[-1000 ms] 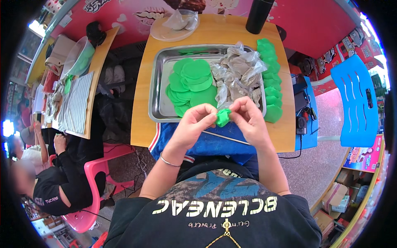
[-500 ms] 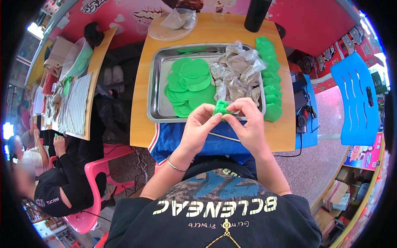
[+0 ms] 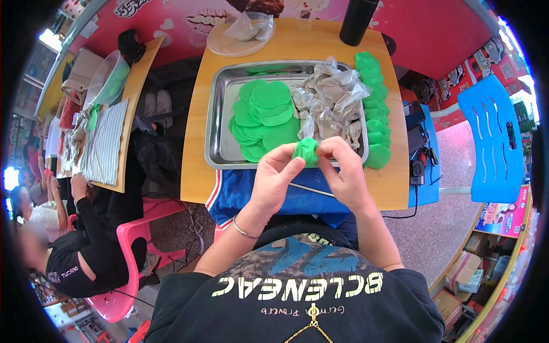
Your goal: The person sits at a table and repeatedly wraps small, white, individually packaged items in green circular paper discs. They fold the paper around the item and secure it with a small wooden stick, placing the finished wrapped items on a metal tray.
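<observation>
Between both hands, over the near edge of a metal tray [image 3: 215,117], a soft green round [image 3: 307,151] is gathered into a small bundle; its inside is hidden. My left hand [image 3: 275,174] pinches its left side between thumb and fingers. Fingertips of my right hand [image 3: 346,170] are closed on its right side. Just beyond, flat green rounds [image 3: 269,106], thin like dough wrappers, lie overlapping in the tray's left half. Crumpled clear plastic with greyish-brown contents [image 3: 331,94] fills the right half. Folded green pieces [image 3: 377,126] line the table to the right of the tray.
A dark cylinder [image 3: 358,23] and a pale plate [image 3: 229,44] with a plastic bag stand at the table's back. Blue cloth [image 3: 240,191] hangs at the near edge. To the right is a blue chair [image 3: 492,137]; another person [image 3: 86,251] sits at the left.
The green bundle has turned in my fingers and now looks rounder and fuller. My right fingers have shifted on its edge. At the left, the other person's raised hand has moved up.
</observation>
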Available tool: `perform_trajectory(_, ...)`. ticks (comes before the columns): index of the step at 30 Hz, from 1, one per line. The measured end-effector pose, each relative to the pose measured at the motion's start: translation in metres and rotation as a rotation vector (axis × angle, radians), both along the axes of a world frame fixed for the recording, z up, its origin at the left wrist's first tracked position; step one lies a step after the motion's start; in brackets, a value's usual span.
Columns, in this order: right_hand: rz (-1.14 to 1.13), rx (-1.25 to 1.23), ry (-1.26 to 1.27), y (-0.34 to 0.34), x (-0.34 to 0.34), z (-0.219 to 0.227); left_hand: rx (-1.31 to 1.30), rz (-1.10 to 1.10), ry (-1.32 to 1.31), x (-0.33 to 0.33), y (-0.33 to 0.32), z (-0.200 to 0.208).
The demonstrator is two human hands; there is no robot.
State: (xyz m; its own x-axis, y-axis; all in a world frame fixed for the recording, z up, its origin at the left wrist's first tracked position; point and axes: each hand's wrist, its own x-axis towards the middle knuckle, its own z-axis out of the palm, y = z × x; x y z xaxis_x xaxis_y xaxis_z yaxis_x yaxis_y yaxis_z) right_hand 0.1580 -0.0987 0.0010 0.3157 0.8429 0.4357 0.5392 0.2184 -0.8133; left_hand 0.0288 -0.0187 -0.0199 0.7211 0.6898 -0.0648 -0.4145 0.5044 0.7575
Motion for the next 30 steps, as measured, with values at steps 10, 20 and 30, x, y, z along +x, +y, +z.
perform_trajectory(10,0.14,-0.21,0.711,-0.002,0.008,-0.013,-0.13,-0.171,-0.049,-0.006,0.004,-0.006)
perform_trajectory(20,0.191,-0.212,0.737,-0.003,-0.001,-0.004,-0.047,-0.153,-0.007,-0.01,0.009,-0.003)
perform_trajectory(30,0.295,-0.178,0.961,0.005,0.012,-0.032,-0.453,-0.161,-0.176,-0.004,-0.002,-0.006)
